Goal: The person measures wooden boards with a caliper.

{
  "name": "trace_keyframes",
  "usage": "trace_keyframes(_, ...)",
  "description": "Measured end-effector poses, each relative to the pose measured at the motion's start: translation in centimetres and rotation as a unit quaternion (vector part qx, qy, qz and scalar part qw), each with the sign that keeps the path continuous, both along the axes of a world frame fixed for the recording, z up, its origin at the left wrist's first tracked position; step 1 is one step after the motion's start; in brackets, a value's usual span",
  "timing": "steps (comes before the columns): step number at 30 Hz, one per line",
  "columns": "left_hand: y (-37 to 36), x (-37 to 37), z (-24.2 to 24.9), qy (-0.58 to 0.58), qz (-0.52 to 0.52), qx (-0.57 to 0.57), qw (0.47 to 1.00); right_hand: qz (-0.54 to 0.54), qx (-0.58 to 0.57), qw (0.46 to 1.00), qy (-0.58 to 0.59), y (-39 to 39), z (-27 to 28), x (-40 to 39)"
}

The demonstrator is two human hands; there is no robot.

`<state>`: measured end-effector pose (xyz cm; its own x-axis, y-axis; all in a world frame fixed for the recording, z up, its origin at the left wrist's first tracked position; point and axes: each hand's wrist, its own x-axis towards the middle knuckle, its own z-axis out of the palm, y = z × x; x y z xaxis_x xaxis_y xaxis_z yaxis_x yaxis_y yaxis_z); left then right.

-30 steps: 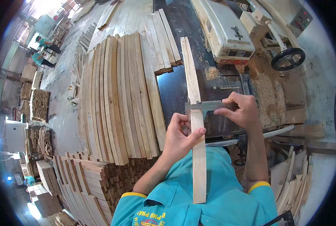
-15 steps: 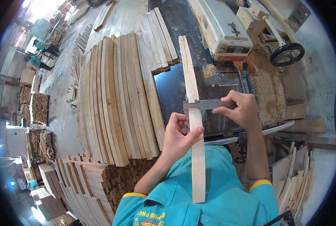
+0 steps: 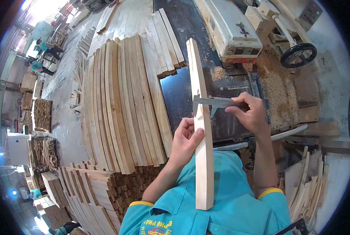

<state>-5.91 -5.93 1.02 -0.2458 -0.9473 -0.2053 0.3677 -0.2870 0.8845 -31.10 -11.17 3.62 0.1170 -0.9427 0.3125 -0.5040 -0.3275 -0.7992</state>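
My left hand [image 3: 187,141] grips a long, pale wooden strip [image 3: 203,168] around its middle, thumb across the near face. The strip runs from my shirt out over the dark machine table. In my right hand [image 3: 250,111] is a metal vernier caliper [image 3: 218,102], pinched between thumb and fingers at its right end. The caliper's jaws straddle the strip just beyond my left hand, with the beam lying across it. To the left, a row of similar wooden strips [image 3: 124,102] lies side by side.
A cream machine housing [image 3: 237,33] and a black handwheel [image 3: 298,56] stand at the upper right beside sawdust [image 3: 279,86]. A metal rail [image 3: 281,136] crosses near my waist. Offcuts [image 3: 308,188] lean at lower right. Stacked wood [image 3: 132,188] sits at lower left. Distant people [image 3: 45,47] stand upper left.
The strip has rolled in my left hand, so two of its faces now show. The caliper has shifted slightly upward and now sits at a tilt across it.
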Motion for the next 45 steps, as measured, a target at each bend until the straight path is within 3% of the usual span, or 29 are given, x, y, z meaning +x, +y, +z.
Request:
trace_keyframes(7, 0.8, -0.4, -0.6, 0.053, -0.032, 0.015, 0.998, -0.021, -0.022, 0.999, -0.015, 0.9, -1.6, -0.5)
trace_keyframes(10, 1.4, -1.2, -0.7, 0.068, -0.038, 0.020, 0.997, -0.012, 0.026, 0.998, -0.050, 1.8, -1.2, -0.5)
trace_keyframes(15, 2.7, -2.1, -1.1, 0.100, -0.038, 0.032, 0.994, -0.038, 0.053, 0.998, 0.018, 3.3, -1.1, -1.0)
trace_keyframes(26, 4.2, -4.3, -1.1, 0.053, -0.089, 0.041, 0.994, -0.079, 0.023, 0.988, 0.128, 5.8, -0.1, -3.7)
trace_keyframes(33, 5.1, -6.1, -1.9, 0.082, -0.087, 0.093, 0.988, -0.075, 0.057, 0.991, 0.096, 6.8, -2.2, -5.7)
trace_keyframes(45, 10.8, -11.6, -0.5, 0.033, -0.056, 0.070, 0.995, -0.040, 0.069, 0.997, 0.013, 11.5, -2.0, -11.1)
